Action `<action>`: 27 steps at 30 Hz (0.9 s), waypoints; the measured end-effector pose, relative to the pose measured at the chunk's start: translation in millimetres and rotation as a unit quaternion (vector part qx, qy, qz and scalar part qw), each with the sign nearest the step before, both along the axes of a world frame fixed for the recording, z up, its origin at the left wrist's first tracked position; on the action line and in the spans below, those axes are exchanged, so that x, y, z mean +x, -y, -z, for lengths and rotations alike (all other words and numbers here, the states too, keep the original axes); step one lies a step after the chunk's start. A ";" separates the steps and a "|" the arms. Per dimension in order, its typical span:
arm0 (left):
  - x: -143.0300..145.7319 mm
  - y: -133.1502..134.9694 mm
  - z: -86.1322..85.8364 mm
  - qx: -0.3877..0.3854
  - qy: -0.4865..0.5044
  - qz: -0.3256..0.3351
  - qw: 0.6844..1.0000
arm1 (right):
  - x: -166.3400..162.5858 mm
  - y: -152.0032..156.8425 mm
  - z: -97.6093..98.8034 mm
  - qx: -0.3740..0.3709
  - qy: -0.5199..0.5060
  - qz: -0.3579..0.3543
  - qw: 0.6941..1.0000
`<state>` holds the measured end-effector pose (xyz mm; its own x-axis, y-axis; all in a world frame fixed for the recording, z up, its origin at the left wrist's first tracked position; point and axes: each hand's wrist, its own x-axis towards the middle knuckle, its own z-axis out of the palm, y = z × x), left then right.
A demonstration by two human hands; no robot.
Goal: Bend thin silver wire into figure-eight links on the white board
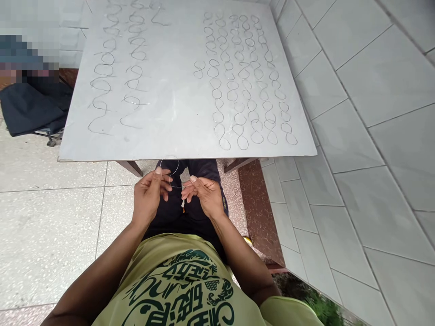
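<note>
A thin, pale wire [178, 165] bent into an open S-like curve is stretched between my hands, just in front of the table's near edge. My left hand [147, 192] pinches one end of it between thumb and fingers. At the lower end, my right hand [207, 194] is closed on the wire, thumb toward the fingertips. On the tabletop beyond, figure-eight wires [239, 117] lie in several columns at the right. Looser S-shaped wires [102, 86] lie in columns at the left, and one small figure-eight wire [199, 70] sits apart.
The white table [173, 131] stands ahead, its front edge above my lap. A tiled wall [367, 90] borders its right side. At the far left, dark cloth [34, 108] hangs over a chair-like frame beside a blurred-out person. A plant [322, 305] shows at lower right.
</note>
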<state>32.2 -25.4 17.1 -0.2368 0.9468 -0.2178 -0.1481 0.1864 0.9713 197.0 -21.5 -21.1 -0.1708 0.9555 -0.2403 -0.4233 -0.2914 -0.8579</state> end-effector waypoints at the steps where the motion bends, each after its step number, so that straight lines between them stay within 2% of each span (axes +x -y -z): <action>1: -2.4 -1.3 0.9 -0.007 0.027 0.004 1.000 | 2.5 -1.1 -0.3 -0.002 -0.001 -0.009 1.000; 5: -8.8 -6.6 3.0 -0.041 0.082 0.026 0.995 | 9.3 -4.0 0.9 -0.004 -0.005 -0.038 0.999; 11: -7.5 -11.2 -0.3 -0.088 0.035 0.016 0.995 | 10.4 -4.0 7.4 -0.015 0.004 -0.033 0.999; 18: -6.4 -11.4 0.4 -0.086 -0.007 0.019 0.996 | 12.7 -1.7 10.2 -0.002 -0.007 -0.047 0.999; 22: -6.4 -11.8 3.8 -0.054 0.033 -0.009 0.998 | 13.6 0.1 10.8 -0.003 -0.001 -0.054 0.999; 27: -4.8 -10.8 2.7 -0.036 0.072 0.015 0.997 | 13.4 2.8 13.4 -0.018 -0.030 -0.055 0.998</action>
